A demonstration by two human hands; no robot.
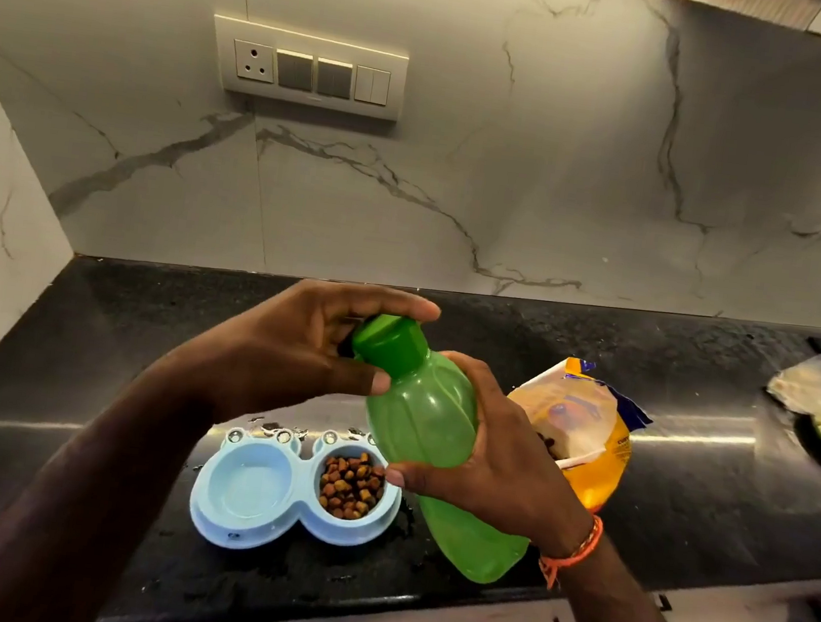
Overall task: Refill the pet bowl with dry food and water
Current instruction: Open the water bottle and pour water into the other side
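Green bottle (pixel 427 431), tilted above blue pet bowl (pixel 293 490): body gripped by right hand (pixel 499 456), cap (pixel 386 341) pinched by left hand (pixel 290 347). Kibble (pixel 351 484) in right compartment; left compartment contents unclear.

Translucent plastic bottle (pixel 428 426); glossy black stone counter (pixel 677 478).

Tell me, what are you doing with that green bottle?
The right hand holds the green bottle tilted above the blue pet bowl, while the left hand grips its cap. The bowl's right cup already holds dry food. The left cup looks about empty.
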